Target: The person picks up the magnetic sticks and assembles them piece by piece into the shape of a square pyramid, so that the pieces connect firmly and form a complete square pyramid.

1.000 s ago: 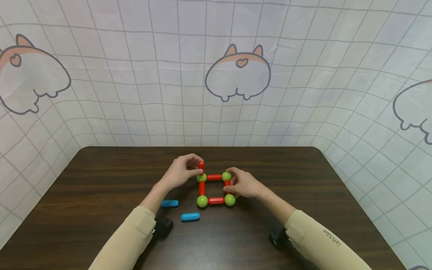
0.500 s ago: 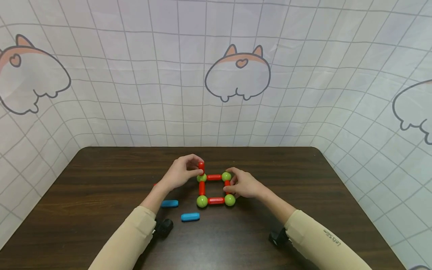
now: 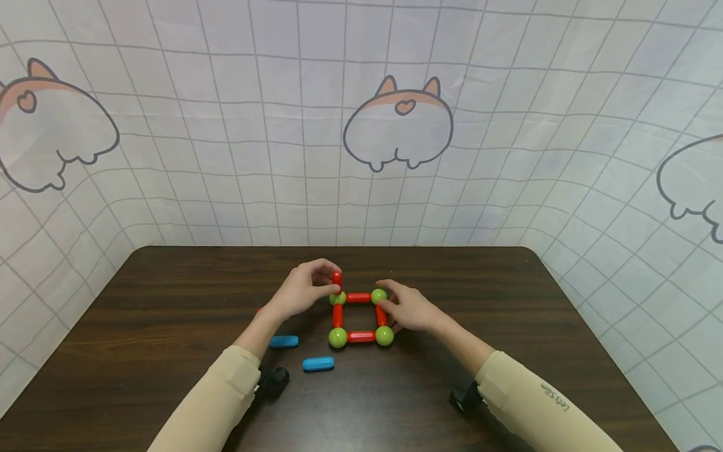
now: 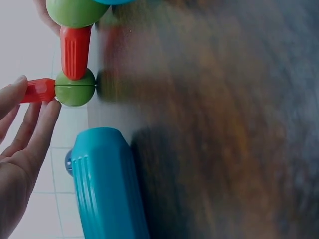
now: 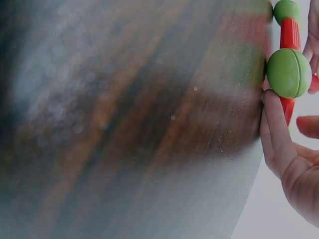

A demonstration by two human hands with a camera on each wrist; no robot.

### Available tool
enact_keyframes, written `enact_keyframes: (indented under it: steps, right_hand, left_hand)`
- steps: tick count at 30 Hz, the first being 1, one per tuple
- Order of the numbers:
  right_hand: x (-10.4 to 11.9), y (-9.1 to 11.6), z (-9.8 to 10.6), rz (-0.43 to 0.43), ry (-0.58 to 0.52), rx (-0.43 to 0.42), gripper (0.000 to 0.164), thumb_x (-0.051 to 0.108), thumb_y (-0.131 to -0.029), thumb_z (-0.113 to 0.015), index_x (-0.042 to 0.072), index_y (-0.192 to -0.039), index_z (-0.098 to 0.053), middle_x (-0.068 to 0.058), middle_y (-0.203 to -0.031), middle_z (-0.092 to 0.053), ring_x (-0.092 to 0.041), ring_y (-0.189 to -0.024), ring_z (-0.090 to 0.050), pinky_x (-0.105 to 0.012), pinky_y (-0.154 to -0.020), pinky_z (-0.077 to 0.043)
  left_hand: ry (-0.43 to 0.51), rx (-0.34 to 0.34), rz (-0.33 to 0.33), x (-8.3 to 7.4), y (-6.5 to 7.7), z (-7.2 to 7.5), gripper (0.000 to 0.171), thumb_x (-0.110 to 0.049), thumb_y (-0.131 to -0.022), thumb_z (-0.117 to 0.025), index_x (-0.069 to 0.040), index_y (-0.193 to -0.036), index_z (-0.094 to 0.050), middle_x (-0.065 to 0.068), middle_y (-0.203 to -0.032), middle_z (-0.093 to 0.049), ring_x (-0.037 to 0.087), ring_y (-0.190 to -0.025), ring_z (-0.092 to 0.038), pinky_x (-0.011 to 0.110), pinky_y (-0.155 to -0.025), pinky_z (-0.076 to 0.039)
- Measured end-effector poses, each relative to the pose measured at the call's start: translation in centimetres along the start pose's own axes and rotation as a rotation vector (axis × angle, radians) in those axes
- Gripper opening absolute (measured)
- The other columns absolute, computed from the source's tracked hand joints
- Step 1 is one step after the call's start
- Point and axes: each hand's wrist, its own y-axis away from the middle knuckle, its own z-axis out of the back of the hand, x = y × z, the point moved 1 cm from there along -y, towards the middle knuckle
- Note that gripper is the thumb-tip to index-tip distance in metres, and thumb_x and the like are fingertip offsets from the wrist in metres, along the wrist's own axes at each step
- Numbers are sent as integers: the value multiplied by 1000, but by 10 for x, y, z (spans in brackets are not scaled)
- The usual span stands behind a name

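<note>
Four-sided and flat on the dark table, a frame of red rods and green balls lies between both hands. My left hand pinches a red rod that stands upright on the far-left green ball. At the frame's right side is my right hand, its fingers along the outer side of the right red rod. In the right wrist view, its fingertips lie right at a green ball, while the thumb is apart from the rod.
Two blue rods, a nearer one and a farther one, lie left of the frame. A bit of red shows past the left wrist. The dark wooden table ends at a white gridded curtain.
My right thumb has lifted off the right red rod and shifted toward the far-right ball, uncovering more of that rod. My left hand keeps its pinch on the upright rod, unmoved.
</note>
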Motion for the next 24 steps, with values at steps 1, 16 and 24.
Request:
enact_keyframes:
  steps: [1,16,24]
  right_hand:
    - [0,0,0,0,1,-2,47,10,-107,-54,4,-153,-43,-13,-95,-63,-22,-69,-68,-36,-63,-61]
    - [-3,-2,0,25,20,19,48,6,-104,-58,2,-150,-46,-12,-95,-65,-21,-70,-69,-36,-63,-61]
    - [-2,-3,1,23,25,21,48,5,-104,-59,1,-150,-46,-11,-94,-65,-20,-70,-68,-36,-63,-61]
  left_hand:
    - [0,4,0,0,0,0,30,-12,-93,-78,-11,-122,-69,1,-107,-70,21,-101,-67,40,-87,-56]
    - [-14,37,-9,0,-1,0,30,-10,-96,-74,-5,-125,-68,1,-104,-72,21,-101,-68,40,-87,-56]
    - [-20,36,-6,-1,-2,0,30,-10,-97,-74,-5,-125,-68,2,-105,-71,21,-97,-68,38,-85,-56]
